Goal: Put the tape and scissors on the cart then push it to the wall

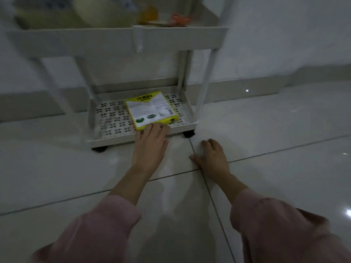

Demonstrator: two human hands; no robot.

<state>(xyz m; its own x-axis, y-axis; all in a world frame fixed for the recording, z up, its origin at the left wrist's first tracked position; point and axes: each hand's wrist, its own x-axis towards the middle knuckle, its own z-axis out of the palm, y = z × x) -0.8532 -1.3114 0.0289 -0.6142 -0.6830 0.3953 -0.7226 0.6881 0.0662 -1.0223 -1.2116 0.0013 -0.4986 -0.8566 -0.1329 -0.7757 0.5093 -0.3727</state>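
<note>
A white cart [117, 37] with two shelves stands on the tiled floor close to the wall [275, 35]. On its upper shelf lie a large pale tape roll [98, 12] and orange-handled scissors [179, 19], both blurred. My left hand [152, 143] rests flat on the front rim of the lower shelf, fingertips touching a yellow-edged box [152, 110]. My right hand [212, 154] lies on the floor to the right of the cart's front wheel [189, 134], fingers slightly curled, holding nothing.
A grey skirting board [247, 86] runs along the base of the wall behind the cart. Glossy floor tiles [284, 149] spread to the right and in front. A second black wheel [99, 149] sits under the cart's front left corner.
</note>
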